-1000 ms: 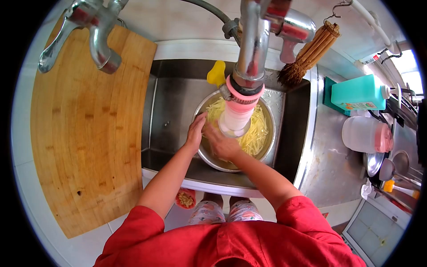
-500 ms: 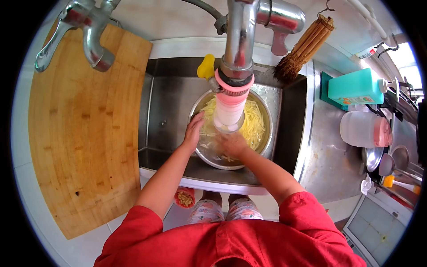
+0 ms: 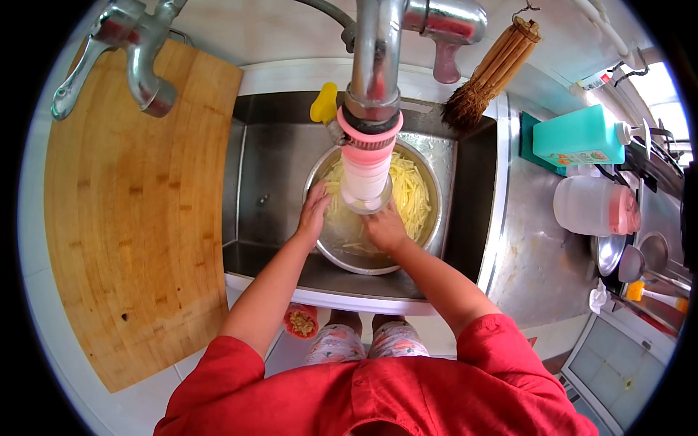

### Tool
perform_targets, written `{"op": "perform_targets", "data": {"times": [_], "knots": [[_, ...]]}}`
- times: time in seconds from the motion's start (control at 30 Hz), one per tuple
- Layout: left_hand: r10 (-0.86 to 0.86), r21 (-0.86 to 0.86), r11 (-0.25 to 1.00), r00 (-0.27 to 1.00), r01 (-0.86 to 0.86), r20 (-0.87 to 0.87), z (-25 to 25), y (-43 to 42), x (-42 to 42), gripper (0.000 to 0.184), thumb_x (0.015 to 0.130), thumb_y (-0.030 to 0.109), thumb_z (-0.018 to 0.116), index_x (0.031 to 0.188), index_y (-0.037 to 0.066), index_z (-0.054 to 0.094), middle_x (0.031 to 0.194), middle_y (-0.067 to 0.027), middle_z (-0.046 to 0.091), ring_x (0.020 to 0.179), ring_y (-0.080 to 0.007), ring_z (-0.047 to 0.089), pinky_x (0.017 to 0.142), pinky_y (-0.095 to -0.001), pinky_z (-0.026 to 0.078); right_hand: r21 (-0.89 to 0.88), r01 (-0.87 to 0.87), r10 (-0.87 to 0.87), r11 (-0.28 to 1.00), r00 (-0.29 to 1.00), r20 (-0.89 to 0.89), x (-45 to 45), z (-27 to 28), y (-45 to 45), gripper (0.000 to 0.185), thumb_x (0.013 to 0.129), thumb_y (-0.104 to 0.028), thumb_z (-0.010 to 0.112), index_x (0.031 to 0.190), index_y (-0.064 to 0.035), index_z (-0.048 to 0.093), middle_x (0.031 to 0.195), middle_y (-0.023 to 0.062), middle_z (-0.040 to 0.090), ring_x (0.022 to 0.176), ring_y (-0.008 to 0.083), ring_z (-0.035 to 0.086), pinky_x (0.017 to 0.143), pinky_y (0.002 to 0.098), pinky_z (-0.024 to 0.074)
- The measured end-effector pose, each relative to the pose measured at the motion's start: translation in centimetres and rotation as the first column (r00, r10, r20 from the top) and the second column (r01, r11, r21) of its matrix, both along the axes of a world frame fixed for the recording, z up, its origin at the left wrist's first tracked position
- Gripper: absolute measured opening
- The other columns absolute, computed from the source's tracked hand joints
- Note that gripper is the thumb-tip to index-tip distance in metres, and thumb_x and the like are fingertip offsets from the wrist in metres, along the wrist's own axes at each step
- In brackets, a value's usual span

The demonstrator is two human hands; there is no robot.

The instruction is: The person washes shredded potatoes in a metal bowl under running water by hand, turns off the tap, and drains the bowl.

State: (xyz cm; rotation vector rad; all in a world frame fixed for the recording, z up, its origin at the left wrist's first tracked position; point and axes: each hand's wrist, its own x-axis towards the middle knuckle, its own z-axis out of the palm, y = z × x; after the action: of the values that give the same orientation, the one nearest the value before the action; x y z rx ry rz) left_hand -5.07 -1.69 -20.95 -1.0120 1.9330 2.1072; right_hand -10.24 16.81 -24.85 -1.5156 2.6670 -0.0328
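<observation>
At nine o'clock from the metal bowl (image 3: 367, 269) lies the cutting board (image 3: 138, 218); nearer, the left hand (image 3: 314, 212) spreads loosely at the rim, while the right hand (image 3: 385, 227) dips in at five, its grasp impossible to tell. The step seems to be swishing the pale shreds (image 3: 411, 195), massed at two in the bowl, and calls next for reaching low, as the pink nozzle (image 3: 367, 163) blocks the middle. A brush (image 3: 496, 67) hangs at one o'clock, a teal bottle (image 3: 579, 136) sits at two.
</observation>
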Motion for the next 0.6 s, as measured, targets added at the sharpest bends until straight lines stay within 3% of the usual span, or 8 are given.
{"op": "perform_targets", "data": {"times": [0.13,0.2,0.23,0.3,0.4,0.47,0.53,0.6], "knots": [[0.039,0.151,0.988,0.999,-0.039,0.002,-0.7,-0.1,0.2,0.062,0.095,0.028,0.046,0.146,0.003,0.021,0.152,-0.0138,0.024,0.14,-0.027,0.023,0.111,-0.032,0.021,-0.141,0.247,-0.224,0.959,0.961,0.159,-0.8,1.6,-0.3,0.07,0.081,-0.032,0.057,0.142,-0.0062,0.034,0.149,0.0178,0.026,0.141,0.0366,0.016,0.113,0.0573,0.0048],[0.066,0.193,0.977,0.986,-0.095,0.156,-0.6,0.2,0.1,0.065,0.094,0.03,0.046,0.147,0.003,0.019,0.152,-0.0136,0.023,0.139,-0.0272,0.024,0.111,-0.0321,0.02,-0.14,0.538,-0.507,0.831,0.837,0.205,-0.6,1.3,-0.9,0.079,0.079,-0.03,0.057,0.147,-0.0078,0.023,0.151,0.021,0.019,0.141,0.0414,0.007,0.113,0.057,0.0029],[0.06,0.195,0.977,0.986,-0.09,0.154,-0.3,0.3,0.0,0.065,0.094,0.03,0.046,0.147,0.003,0.019,0.152,-0.0136,0.023,0.139,-0.0272,0.024,0.111,-0.0321,0.02,-0.139,0.543,-0.513,0.828,0.834,0.202,-0.3,1.4,-1.3,0.079,0.079,-0.03,0.057,0.147,-0.0078,0.023,0.151,0.021,0.019,0.141,0.0414,0.007,0.113,0.057,0.0029],[0.045,0.196,0.977,0.98,-0.083,0.192,0.3,0.5,-0.1,0.066,0.093,0.033,0.047,0.147,0.007,0.021,0.151,-0.0137,0.026,0.138,-0.0268,0.025,0.112,-0.0351,0.019,-0.067,0.333,-0.266,0.941,0.845,0.465,0.5,1.5,-1.9,0.083,0.079,-0.027,0.057,0.149,-0.0086,0.015,0.154,0.0212,0.011,0.141,0.0427,0.002,0.113,0.0559,0.0034],[-0.015,0.146,0.989,0.999,0.007,0.049,-2.6,-0.3,0.4,0.065,0.093,0.034,0.048,0.148,0.013,0.022,0.149,-0.0117,0.03,0.137,-0.0264,0.026,0.11,-0.0395,0.022,-0.129,0.214,-0.122,0.968,0.855,0.504,-0.2,1.8,-1.3,0.079,0.083,-0.03,0.054,0.149,-0.0092,0.016,0.154,0.0203,0.006,0.141,0.0425,0.003,0.113,0.0543,0.0047],[-0.027,0.182,0.983,0.997,0.014,0.072,-2.9,-0.4,0.5,0.064,0.093,0.034,0.048,0.148,0.014,0.023,0.148,-0.0113,0.032,0.136,-0.0257,0.028,0.109,-0.0392,0.024,-0.164,0.15,-0.044,0.975,0.852,0.521,-0.8,2.2,-1.1,0.078,0.084,-0.032,0.053,0.149,-0.0096,0.016,0.155,0.0198,0.004,0.141,0.0424,0.003,0.114,0.0535,0.0054],[-0.039,0.216,0.976,0.995,0.018,0.097,-1.6,0.0,0.3,0.063,0.093,0.033,0.048,0.148,0.016,0.024,0.147,-0.0108,0.033,0.135,-0.0249,0.029,0.108,-0.0389,0.026,-0.21,0.649,-0.534,0.731,0.736,0.417,-1.5,2.9,-0.9,0.075,0.085,-0.032,0.054,0.148,-0.011,0.02,0.154,0.0181,0.009,0.141,0.0422,0.007,0.113,0.0542,0.0069],[-0.034,0.236,0.972,0.978,-0.016,0.207,-0.2,0.6,0.1,0.061,0.093,0.031,0.047,0.147,0.013,0.025,0.145,-0.0105,0.036,0.132,-0.0227,0.033,0.105,-0.0348,0.03,-0.129,0.659,-0.576,0.741,0.722,0.382,-0.9,1.6,-0.9,0.074,0.084,-0.031,0.055,0.147,-0.0099,0.022,0.154,0.0179,0.01,0.141,0.0417,0.008,0.113,0.0549,0.0073]]}}
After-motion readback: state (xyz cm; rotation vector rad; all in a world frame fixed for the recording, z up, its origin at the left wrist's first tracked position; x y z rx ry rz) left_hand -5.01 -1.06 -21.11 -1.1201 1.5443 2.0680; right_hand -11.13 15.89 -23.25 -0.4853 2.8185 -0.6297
